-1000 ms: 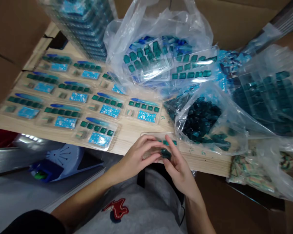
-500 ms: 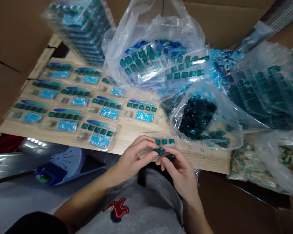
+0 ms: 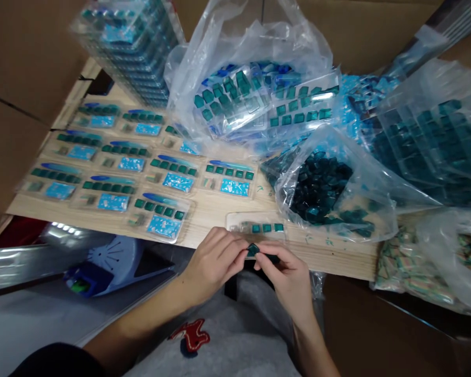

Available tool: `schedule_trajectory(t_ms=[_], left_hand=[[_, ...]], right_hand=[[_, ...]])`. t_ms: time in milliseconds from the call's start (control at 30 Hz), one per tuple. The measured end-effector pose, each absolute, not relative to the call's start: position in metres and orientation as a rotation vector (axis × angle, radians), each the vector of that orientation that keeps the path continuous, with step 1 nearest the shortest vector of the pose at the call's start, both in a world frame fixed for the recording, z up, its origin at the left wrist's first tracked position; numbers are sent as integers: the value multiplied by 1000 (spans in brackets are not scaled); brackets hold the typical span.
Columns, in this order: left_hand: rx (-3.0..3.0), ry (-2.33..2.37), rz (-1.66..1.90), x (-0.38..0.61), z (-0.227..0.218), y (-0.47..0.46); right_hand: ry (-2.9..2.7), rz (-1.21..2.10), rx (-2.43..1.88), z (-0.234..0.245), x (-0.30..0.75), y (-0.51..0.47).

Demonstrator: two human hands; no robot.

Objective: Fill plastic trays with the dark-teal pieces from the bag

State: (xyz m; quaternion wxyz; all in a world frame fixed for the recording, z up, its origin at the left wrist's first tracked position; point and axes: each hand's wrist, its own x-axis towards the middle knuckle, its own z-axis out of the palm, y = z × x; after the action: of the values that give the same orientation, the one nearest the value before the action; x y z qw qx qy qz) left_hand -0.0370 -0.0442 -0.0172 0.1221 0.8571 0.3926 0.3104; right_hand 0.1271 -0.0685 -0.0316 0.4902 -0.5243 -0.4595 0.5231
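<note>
My left hand (image 3: 214, 264) and my right hand (image 3: 286, 277) meet at the front edge of a pale wooden board (image 3: 215, 220). Between their fingertips is a small teal faceted piece (image 3: 253, 250). A darker piece (image 3: 273, 259) lies partly hidden under my right fingers. Just beyond my hands sits a transparent plastic blister tray (image 3: 255, 224) with a short row of teal pieces (image 3: 267, 228). Rows of filled blister packs (image 3: 165, 180), each with teal pieces and a blue card, cover the board to the left.
Plastic bags of teal pieces (image 3: 317, 188) and stacked trays (image 3: 427, 141) heap up on the right. A tall stack of packs (image 3: 129, 44) stands at the back. Cardboard (image 3: 23, 68) borders the board, and a blue-and-white object (image 3: 102, 264) lies below left.
Both hands have shifted down and away from the blister tray, showing more of it. The teal piece stays between my fingertips, and the view has drifted slightly.
</note>
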Motion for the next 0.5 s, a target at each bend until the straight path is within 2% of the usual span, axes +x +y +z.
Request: schedule_trajectory(t_ms=[133, 300, 400, 500], left_hand=[[2276, 1115, 946, -39, -19, -45], [1442, 1132, 692, -38, -21, -42], [1101, 1094, 637, -35, -22, -40], [1069, 1091, 653, -35, -25, -44]], right_hand=[[-1109, 1267, -1284, -32, 126, -69], [-1200, 1194, -1384, -33, 126, -71], [-1329, 975, -1412, -37, 124, -73], [-1507, 745, -1368, -41, 122, -77]])
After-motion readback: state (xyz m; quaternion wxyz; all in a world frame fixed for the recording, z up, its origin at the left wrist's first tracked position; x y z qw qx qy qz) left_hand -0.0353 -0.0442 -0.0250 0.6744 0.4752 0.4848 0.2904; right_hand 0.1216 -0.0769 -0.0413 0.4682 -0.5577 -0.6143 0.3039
